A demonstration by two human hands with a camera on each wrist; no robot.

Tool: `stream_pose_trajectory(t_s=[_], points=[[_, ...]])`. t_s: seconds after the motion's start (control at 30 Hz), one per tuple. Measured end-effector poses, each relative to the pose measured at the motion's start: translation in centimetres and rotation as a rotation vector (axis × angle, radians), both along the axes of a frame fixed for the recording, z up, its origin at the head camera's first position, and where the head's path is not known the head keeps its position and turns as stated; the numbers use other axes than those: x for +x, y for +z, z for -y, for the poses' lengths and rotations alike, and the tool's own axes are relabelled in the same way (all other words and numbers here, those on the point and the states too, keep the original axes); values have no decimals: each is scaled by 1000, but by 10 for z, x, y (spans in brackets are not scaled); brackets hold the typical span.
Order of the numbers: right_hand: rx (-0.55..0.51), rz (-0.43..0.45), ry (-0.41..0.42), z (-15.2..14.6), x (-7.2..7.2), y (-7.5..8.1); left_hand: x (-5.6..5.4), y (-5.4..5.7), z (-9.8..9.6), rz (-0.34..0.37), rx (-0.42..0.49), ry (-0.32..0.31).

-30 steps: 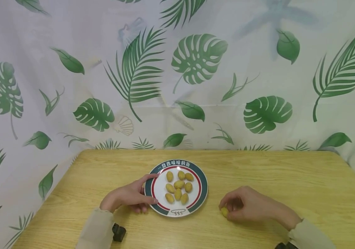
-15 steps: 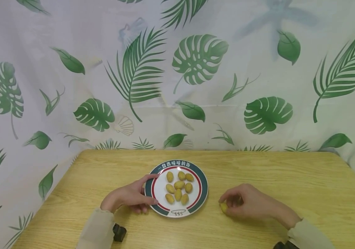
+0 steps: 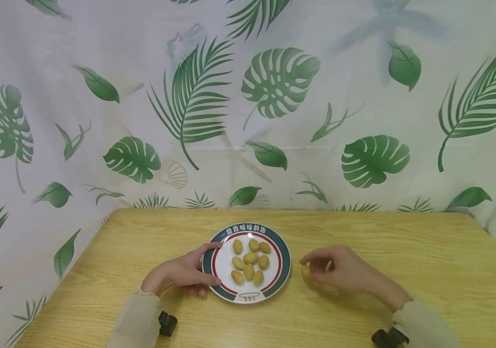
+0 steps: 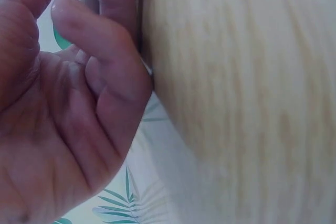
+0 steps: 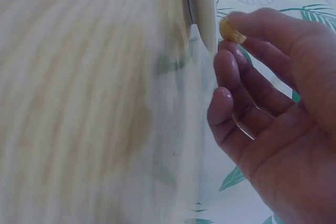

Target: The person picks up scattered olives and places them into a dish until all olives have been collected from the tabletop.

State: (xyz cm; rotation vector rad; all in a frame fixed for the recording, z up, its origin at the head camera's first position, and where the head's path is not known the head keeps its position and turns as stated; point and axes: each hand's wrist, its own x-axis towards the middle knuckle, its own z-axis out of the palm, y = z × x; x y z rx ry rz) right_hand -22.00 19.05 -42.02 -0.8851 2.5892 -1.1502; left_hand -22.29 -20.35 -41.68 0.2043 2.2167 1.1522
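A round white plate [image 3: 285, 263] with a dark green rim and a red ring stands on the table, bearing several small yellow oval fruits [image 3: 250, 257]. My left hand [image 3: 182, 273] grips the plate's left edge, its thumb and index finger on the rim and its other fingers lower down, partly hidden. Just right of the plate, my right hand [image 3: 342, 269] pinches another small yellow oval fruit [image 3: 305, 270] between thumb and fingertips. In the right wrist view that fruit [image 5: 231, 31] shows at the fingertips, near the plate's edge [image 5: 207, 11].
The wooden table [image 3: 383, 237] reaches back to a cloth backdrop [image 3: 213, 183] printed with green leaves. A black wrist camera [image 3: 167, 324] sits by the left sleeve, another [image 3: 389, 337] by the right one.
My right hand, pinching the small yellow fruit, has moved a little left and away from me, closer to the plate. My left hand and the plate have stayed in place.
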Motion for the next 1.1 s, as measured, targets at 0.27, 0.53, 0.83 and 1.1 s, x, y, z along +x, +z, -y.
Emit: stream_pose_trajectory(t_s=[0.27, 0.53, 0.83, 1.1], points=[[-70, -117, -65, 13, -4, 11, 1, 2, -4, -1, -3, 32], [-106, -132, -87, 32, -8, 17, 2, 2, -6, -5, -25, 47], [-116, -125, -76, 53, -20, 12, 2, 2, -5, -6, -34, 58], [-99, -122, -51, 71, -26, 9, 2, 1, -5, -8, -32, 56]])
